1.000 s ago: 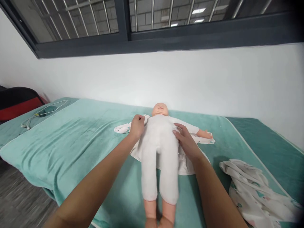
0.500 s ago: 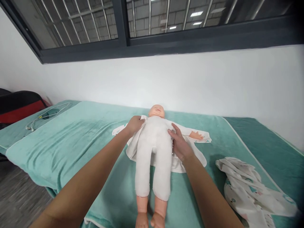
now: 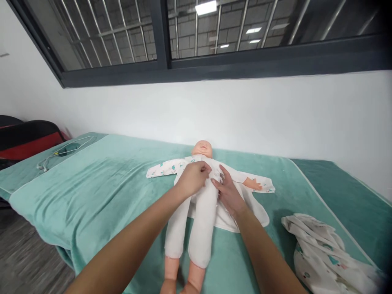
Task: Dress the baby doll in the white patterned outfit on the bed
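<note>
A baby doll (image 3: 202, 222) with a white cloth body lies on its back, head towards the wall. It wears an unfastened white baby shirt (image 3: 161, 168) with printed patterns, sleeves spread to both sides. My left hand (image 3: 194, 177) is closed over the doll's middle, pinching the shirt's left front panel, which lies across the chest. My right hand (image 3: 229, 192) grips the doll's side near the waist, with thumb and index finger bent on the white cloth. Its other fingers are partly hidden. The shirt's right panel is spread out beneath and beyond my right hand.
A crumpled white patterned garment (image 3: 329, 255) lies at the right on the green bed cover (image 3: 92, 196). A white cable (image 3: 65, 149) rests at the far left, near a black and red chair (image 3: 30, 141). Behind the bed stand a white wall (image 3: 137, 110) and a barred window.
My left hand has moved right and nearer, drawing the shirt's left panel over the doll's front. The doll's legs have swung left. My right hand stays at its side.
</note>
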### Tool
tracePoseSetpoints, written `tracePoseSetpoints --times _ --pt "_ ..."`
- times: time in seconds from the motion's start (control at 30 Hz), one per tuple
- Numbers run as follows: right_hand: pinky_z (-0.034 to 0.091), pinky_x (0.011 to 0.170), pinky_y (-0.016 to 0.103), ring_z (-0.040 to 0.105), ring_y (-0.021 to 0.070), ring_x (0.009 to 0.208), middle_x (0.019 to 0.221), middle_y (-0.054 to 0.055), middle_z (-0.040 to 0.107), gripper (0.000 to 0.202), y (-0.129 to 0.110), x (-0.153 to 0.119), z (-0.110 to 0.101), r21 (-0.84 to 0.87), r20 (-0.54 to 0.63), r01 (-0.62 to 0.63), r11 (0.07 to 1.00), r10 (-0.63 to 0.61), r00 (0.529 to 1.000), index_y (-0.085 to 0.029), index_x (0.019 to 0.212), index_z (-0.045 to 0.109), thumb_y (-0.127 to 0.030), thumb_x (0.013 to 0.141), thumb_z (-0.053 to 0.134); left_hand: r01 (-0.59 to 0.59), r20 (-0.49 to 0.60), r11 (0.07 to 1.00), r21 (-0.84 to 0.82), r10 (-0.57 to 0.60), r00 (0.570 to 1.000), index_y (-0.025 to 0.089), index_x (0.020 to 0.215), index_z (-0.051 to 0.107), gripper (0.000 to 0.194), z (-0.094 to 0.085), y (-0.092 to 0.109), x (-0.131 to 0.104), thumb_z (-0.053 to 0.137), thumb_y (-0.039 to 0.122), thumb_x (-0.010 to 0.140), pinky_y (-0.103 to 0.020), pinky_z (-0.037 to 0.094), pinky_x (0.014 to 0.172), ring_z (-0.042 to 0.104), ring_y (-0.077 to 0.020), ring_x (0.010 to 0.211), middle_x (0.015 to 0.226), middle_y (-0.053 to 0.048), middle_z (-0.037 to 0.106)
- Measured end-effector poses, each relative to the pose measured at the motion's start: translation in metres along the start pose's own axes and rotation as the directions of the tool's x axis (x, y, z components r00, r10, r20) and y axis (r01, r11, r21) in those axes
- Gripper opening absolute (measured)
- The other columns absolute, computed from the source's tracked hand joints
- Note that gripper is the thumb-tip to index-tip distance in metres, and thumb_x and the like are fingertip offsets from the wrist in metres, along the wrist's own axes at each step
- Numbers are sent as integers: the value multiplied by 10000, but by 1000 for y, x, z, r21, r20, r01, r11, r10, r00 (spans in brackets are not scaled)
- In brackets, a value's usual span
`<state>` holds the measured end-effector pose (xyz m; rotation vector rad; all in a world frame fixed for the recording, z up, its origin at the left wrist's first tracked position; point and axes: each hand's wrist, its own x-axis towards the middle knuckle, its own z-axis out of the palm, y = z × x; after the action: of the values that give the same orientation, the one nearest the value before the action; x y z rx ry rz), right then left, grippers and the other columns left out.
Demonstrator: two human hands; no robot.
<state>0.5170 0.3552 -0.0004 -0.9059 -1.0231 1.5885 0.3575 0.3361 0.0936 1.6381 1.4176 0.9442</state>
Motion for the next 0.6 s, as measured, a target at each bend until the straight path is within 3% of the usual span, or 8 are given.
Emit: tracePoseSetpoints --times 0.07,0.17,0.23,0.3,0.4,0.47,0.53,0.6 --pt "515 1063 402 521 247 1354 1550 37 426 956 -2 -1 0 -18 -4 -7 1000 7 1000 -440 1539 274 -411 757 823 8 29 966 -257 0 1000 177 941 654 166 0 2 -16 533 232 842 -218 434 472 593 -108 547 838 -23 657" --pt "510 1070 386 510 244 1367 1570 34 412 963 -4 -3 2 -26 -14 -7 1000 7 1000 -415 1549 277 -417 756 822 -90 -204 893 -441 -2 979 194 1042 628 232 -15 -12 -26 543 326 871 -226 487 522 643 -131 666 904 -32 650" --pt "504 1080 390 496 245 1382 1580 24 403 959 -6 -4 4 -39 -25 -11 999 10 1000 -410 1550 286 -424 753 819 -127 -430 939 -320 -25 902 201 1087 615 254 -33 -41 -24 525 326 885 -274 553 678 675 -171 864 1011 -61 672" --pt "496 1090 400 488 245 1389 1584 15 401 954 -7 -4 4 -58 -35 -12 998 10 999 -408 1552 287 -439 756 811 -18 -581 1000 -7 11 814 209 1144 619 309 -52 -85 -18 531 234 850 -365 536 939 624 -219 1131 1196 -89 664" --pt "473 1106 409 474 249 1398 1589 13 397 915 -4 -1 2 -146 -68 -4 989 -6 998 -402 1543 321 -477 763 793 122 -480 899 420 106 871 178 1319 579 537 -79 -157 -14 597 181 783 -477 364 1165 442 -306 1391 1436 -139 549" --pt "423 1141 429 452 262 1409 1560 25 437 834 -1 0 -1 -291 -126 25 956 -64 990 -376 1509 407 -511 772 773 204 -473 842 499 68 878 174 1372 558 521 -94 -193 -15 537 209 852 -466 364 1165 454 -297 1390 1476 -140 526" --pt "391 1152 465 488 285 1356 1466 56 524 703 -1 -2 -2 -489 -191 77 869 -193 962 -334 1436 523 -538 797 734 280 -509 796 536 41 860 167 1372 571 492 -104 -214 -17 448 178 896 -453 380 1147 477 -288 1373 1467 -140 543" --pt "402 1119 497 550 298 1242 1336 81 579 553 -4 -9 3 -681 -201 159 715 -392 898 -307 1331 620 -531 830 694 323 -525 757 568 31 851 178 1375 581 500 -110 -222 -17 392 148 914 -458 383 1133 479 -293 1370 1464 -127 555"
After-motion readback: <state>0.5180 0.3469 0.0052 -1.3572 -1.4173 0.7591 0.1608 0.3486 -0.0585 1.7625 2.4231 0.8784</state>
